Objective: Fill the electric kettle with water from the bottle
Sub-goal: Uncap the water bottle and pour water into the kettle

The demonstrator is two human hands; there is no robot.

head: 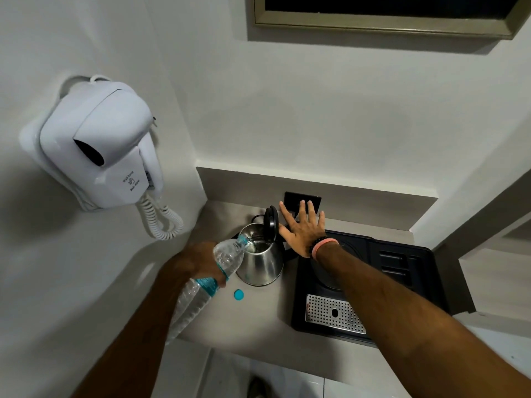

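Observation:
A steel electric kettle (262, 262) stands on the grey counter (258, 326) with its black lid (271, 222) swung up. My left hand (195, 265) grips a clear plastic water bottle (209, 282) with a teal label, tilted so its neck sits over the kettle's mouth. Water shows inside the kettle. My right hand (301, 231) is spread flat with fingers apart just right of the raised lid, holding nothing. The bottle's teal cap (239, 294) lies on the counter in front of the kettle.
A black tray (402, 271) with a perforated metal drip plate (334, 313) sits right of the kettle. A black wall socket (293, 199) is behind my right hand. A white wall-hung hair dryer (100, 150) with a coiled cord hangs on the left wall.

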